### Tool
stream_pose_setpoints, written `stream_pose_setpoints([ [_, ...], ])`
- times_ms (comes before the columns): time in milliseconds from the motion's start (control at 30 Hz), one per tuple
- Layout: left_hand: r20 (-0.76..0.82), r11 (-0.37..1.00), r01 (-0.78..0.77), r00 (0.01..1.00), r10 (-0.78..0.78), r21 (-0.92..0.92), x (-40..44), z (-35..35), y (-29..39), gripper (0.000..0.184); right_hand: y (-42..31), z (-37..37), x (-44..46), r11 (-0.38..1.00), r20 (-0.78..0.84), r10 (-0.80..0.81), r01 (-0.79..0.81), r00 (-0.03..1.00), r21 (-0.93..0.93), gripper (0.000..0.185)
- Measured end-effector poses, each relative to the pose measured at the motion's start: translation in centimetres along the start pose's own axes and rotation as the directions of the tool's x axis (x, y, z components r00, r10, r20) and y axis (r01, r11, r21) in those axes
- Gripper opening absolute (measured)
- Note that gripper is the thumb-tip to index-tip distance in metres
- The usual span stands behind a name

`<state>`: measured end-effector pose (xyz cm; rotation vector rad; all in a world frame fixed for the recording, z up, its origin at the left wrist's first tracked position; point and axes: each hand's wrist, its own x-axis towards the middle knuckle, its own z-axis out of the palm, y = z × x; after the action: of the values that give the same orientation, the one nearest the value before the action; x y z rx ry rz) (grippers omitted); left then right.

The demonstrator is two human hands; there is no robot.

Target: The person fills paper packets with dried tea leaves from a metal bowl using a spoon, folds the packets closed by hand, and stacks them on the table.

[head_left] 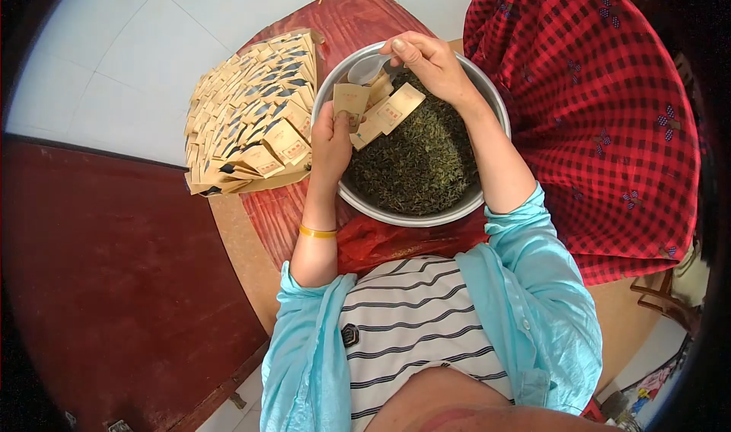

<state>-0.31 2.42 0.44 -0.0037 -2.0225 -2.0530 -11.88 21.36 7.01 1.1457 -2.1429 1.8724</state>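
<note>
My left hand (333,135) is closed on a small tan paper packet (352,98) with printing on it, held upright over the near-left part of a metal basin. More tan packets (392,111) lie beside it, on top of the dried leaves (415,162) in the basin (499,97). My right hand (430,63) is above the basin's far rim with its fingers pinched. Just below those fingers shows a small greyish spoon (389,68), partly hidden. A clear plastic cup or scoop (367,69) sits next to it, left of my right hand.
A shallow cardboard box (251,116) on the left is packed with many tan packets. Basin and box rest on a red wood-grain surface (343,13). On the right stands something draped in red-black checked cloth (579,127). A dark red panel (114,280) is at lower left.
</note>
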Motion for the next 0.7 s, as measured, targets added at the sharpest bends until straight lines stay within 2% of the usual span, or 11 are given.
stream_pose_setpoints([
  [167, -0.006, 1.0, 0.001, 1.0, -0.001, 0.003, -0.1, 0.0, -0.1, 0.021, 0.0, 0.1, 0.0, 1.0, 0.051, -0.013, 0.013, 0.999, -0.001, 0.036],
  [233, 0.005, 1.0, 0.018, 1.0, -0.018, 0.0, -0.2, 0.0, -0.2, 0.021, 0.4, 0.1, -0.1, 1.0, 0.154, 0.003, -0.005, 0.988, 0.009, 0.035],
  [267, 0.005, 1.0, 0.019, 1.0, -0.019, 0.0, -0.1, -0.1, -0.3, 0.021, 0.6, 0.4, -0.2, 1.0, 0.154, 0.004, -0.005, 0.988, 0.009, 0.035],
  [367, 0.042, 0.994, 0.025, 0.999, -0.03, 0.109, -0.1, -0.3, -0.7, 0.021, 0.9, 1.4, -0.4, 0.995, 0.2, 0.068, -0.081, 0.977, 0.055, 0.032],
  [433, -0.017, 0.964, 0.003, 1.0, 0.002, 0.266, -0.2, 0.4, -0.1, 0.032, 1.0, 1.8, -0.4, 0.979, 0.167, 0.189, -0.173, 0.968, -0.109, 0.038],
  [467, -0.014, 0.964, 0.003, 1.0, 0.001, 0.265, -0.4, 0.7, 0.3, 0.032, 0.9, 2.0, -0.4, 0.979, 0.165, 0.191, -0.174, 0.968, -0.11, 0.038],
  [533, 0.011, 0.76, -0.032, 0.999, 0.032, 0.65, -1.0, 1.7, 2.2, 0.058, 0.6, 2.4, -0.4, 0.95, 0.165, 0.3, -0.28, 0.939, -0.136, 0.039],
  [567, 0.009, 0.76, -0.031, 0.999, 0.033, 0.65, -1.1, 1.9, 2.2, 0.058, 0.7, 2.4, -0.4, 0.951, 0.167, 0.299, -0.278, 0.94, -0.137, 0.039],
  [633, 0.074, 0.595, -0.147, 0.987, 0.144, 0.79, -1.3, 2.0, 2.1, 0.076, 1.0, 2.4, -0.4, 0.937, 0.171, 0.335, -0.307, 0.927, -0.168, 0.038],
  [700, 0.076, 0.55, -0.143, 0.987, 0.143, 0.823, -1.2, 1.9, 1.6, 0.078, 1.2, 2.3, -0.4, 0.938, 0.172, 0.337, -0.313, 0.926, -0.151, 0.038],
])
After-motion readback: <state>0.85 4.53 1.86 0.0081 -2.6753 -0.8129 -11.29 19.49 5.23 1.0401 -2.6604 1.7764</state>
